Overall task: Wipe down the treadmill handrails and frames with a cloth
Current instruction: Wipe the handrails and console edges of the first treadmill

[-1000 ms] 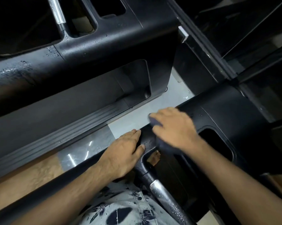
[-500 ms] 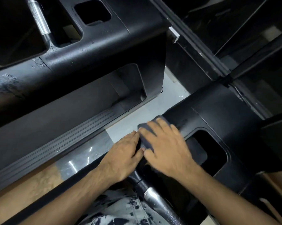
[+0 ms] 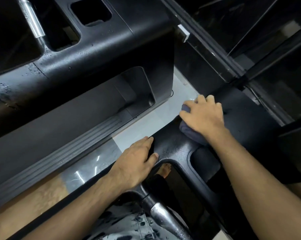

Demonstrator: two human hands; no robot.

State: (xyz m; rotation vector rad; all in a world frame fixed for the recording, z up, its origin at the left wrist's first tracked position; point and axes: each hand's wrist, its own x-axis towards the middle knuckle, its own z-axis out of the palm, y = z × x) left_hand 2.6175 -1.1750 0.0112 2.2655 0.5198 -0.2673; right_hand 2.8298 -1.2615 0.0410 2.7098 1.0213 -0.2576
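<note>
A dark blue-grey cloth point(image 3: 191, 131) lies bunched on the black treadmill frame point(image 3: 172, 144) near its left edge. My right hand point(image 3: 204, 114) covers the cloth, fingers curled over its far end, pressing it onto the frame. My left hand point(image 3: 137, 161) rests flat on the same frame nearer to me, fingers straight along the edge, thumb at the rim of a cut-out. A black handrail with a chrome grip sensor point(image 3: 165, 217) runs down from the frame below my left hand.
A second black treadmill point(image 3: 97, 54) with water drops and its own chrome grip point(image 3: 32, 19) stands to the left across a narrow strip of pale floor point(image 3: 146, 125). Dark glass framing point(image 3: 232, 63) rises at the upper right. A bare foot point(image 3: 164, 170) shows through the cut-out.
My right hand has slid the cloth away from my left hand, up and to the right along the frame. My left hand has stayed on the frame edge.
</note>
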